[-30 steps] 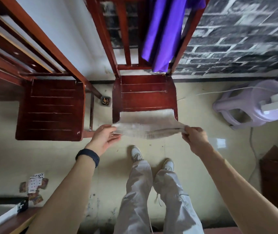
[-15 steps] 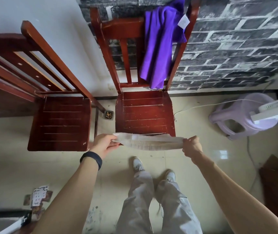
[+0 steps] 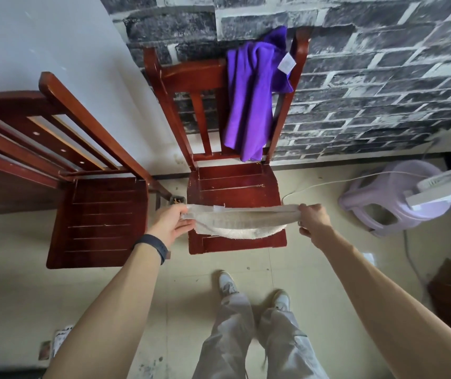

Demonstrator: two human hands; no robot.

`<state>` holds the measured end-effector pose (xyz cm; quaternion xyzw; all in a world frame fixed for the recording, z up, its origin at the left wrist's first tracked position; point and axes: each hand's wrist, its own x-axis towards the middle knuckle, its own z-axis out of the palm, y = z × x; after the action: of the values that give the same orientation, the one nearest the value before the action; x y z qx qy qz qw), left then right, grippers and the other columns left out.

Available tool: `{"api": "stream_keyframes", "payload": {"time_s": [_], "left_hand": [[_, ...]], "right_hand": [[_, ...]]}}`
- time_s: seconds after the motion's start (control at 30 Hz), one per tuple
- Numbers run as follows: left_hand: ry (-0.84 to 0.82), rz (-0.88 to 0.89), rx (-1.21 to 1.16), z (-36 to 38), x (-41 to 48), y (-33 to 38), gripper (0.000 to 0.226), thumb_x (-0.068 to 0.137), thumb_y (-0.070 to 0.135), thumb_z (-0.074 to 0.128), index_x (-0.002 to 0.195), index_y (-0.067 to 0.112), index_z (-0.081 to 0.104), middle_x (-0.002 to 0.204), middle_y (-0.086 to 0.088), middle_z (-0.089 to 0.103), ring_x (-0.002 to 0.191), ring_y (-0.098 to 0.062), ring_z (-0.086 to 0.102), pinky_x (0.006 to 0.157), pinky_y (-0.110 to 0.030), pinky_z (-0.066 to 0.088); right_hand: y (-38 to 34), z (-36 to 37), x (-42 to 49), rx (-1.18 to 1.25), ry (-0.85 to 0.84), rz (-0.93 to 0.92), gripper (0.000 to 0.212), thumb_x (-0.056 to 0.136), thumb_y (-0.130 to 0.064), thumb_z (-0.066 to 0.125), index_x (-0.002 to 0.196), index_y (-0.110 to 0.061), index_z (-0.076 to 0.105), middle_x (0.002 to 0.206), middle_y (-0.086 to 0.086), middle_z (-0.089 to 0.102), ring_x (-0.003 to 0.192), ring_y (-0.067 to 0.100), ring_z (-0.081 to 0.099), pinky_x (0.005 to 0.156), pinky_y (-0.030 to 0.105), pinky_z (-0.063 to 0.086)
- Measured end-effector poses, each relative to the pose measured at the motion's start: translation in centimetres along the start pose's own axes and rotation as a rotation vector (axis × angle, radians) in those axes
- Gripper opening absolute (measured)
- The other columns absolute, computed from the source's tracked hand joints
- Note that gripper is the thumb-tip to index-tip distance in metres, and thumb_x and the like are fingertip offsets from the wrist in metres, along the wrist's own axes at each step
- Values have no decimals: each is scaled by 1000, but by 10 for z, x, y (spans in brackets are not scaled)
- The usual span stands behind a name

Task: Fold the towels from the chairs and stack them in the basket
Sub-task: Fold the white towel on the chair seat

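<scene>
A beige towel [image 3: 240,221], folded into a narrow band, hangs stretched between my hands just above the seat of the middle red wooden chair [image 3: 235,184]. My left hand [image 3: 171,224] pinches its left end and my right hand [image 3: 312,221] grips its right end. The towel's lower layer sags in the middle toward the seat. A purple towel [image 3: 249,99] is draped over that chair's backrest. No basket is in view.
A second red wooden chair [image 3: 95,220] stands to the left with a bare seat. A lilac plastic stool [image 3: 388,198] with a white device [image 3: 448,187] on it and a white cable stands at the right. Playing cards [image 3: 57,340] lie on the floor at lower left.
The towel has gone from lying over the seat's front edge to being held taut over the seat, both hands further forward. The view has tilted up, showing the whole backrest.
</scene>
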<state>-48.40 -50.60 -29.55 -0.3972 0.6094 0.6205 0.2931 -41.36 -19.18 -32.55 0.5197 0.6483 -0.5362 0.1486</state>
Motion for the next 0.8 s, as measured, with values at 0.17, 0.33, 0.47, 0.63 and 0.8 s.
{"api": "stream_keyframes", "payload": {"time_s": [0.17, 0.33, 0.47, 0.63, 0.8], "left_hand": [[44, 177, -63, 5, 15, 42, 27, 90, 7, 59, 116, 6, 58, 124, -20, 62, 102, -34, 68, 83, -40, 60], [69, 277, -76, 6, 34, 30, 17, 87, 5, 62, 102, 7, 57, 119, -19, 63, 106, -31, 67, 83, -40, 60], [126, 198, 40, 7, 90, -20, 16, 86, 5, 65, 93, 16, 54, 118, -13, 58, 100, -31, 66, 75, -34, 59], [220, 96, 324, 11, 205, -106, 15, 86, 14, 70, 95, 14, 59, 112, -14, 63, 94, -27, 66, 77, -36, 60], [211, 7, 634, 10, 265, -168, 24, 83, 27, 66, 64, 23, 51, 77, -9, 60, 95, -38, 65, 89, -51, 55]], "right_hand": [[-35, 0, 2, -25, 69, -268, 26, 101, -30, 50, 116, -10, 44, 89, 3, 51, 68, 17, 53, 55, 29, 47], [-30, 11, 17, -84, 89, -359, 28, 97, -39, 51, 107, -14, 43, 99, 12, 60, 79, 29, 57, 73, 41, 49], [6, 35, 55, -174, 82, -345, 23, 102, -32, 46, 105, -10, 40, 95, 12, 57, 82, 31, 53, 73, 37, 40], [91, 87, 153, -405, 84, -227, 17, 104, -28, 42, 105, -11, 40, 84, 17, 56, 82, 42, 57, 68, 38, 37], [148, 120, 209, -503, 122, -72, 25, 99, -19, 47, 115, -1, 49, 117, 24, 57, 108, 41, 56, 88, 41, 42]]}}
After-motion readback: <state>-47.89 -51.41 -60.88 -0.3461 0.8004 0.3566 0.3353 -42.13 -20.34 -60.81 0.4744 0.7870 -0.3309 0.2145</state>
